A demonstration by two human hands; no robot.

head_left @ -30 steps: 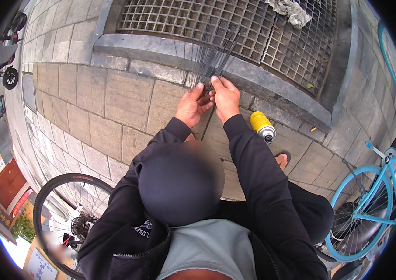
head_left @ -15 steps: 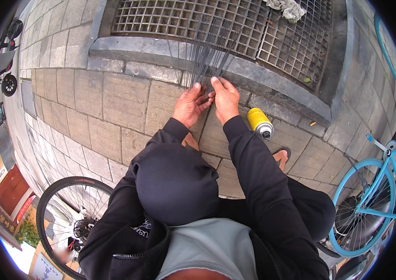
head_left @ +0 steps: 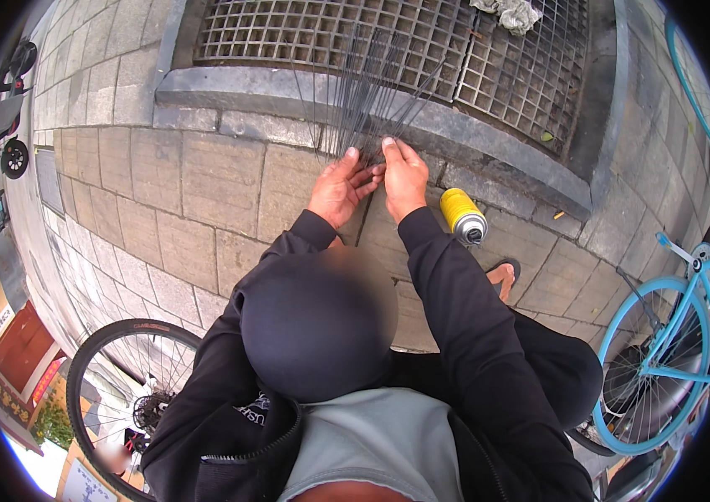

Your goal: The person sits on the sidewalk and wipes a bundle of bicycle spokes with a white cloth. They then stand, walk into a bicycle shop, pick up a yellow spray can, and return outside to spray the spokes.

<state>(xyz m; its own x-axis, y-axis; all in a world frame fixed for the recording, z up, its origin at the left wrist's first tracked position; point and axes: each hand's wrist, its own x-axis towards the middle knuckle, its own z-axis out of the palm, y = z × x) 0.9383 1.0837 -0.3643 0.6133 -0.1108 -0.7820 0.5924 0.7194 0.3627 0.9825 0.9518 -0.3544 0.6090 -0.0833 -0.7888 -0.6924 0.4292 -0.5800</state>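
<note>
A bundle of thin, straight black spokes [head_left: 359, 105] fans out away from me, over the stone kerb and the metal grating. My left hand [head_left: 338, 191] closes on the near ends with thumb and fingers. My right hand [head_left: 406, 177] pinches them from the other side, its fingertips close to the left hand's. The spokes' near tips are partly hidden by my fingers. To the right of my right wrist, a yellow spray can [head_left: 460, 213] lies on the paving, its silver and dark end toward me.
A stone kerb [head_left: 263, 88] frames the metal grating [head_left: 280, 33], where a crumpled pale rag [head_left: 515, 14] lies. Behind my left arm stands a black bicycle wheel [head_left: 79, 376]. A light-blue bicycle [head_left: 685, 335] is on the right. My sandalled foot [head_left: 503, 274] is near the can.
The spokes have spread wider, with a few leaning further left and others slanting right. Both hands keep nearly the same place and grip.
</note>
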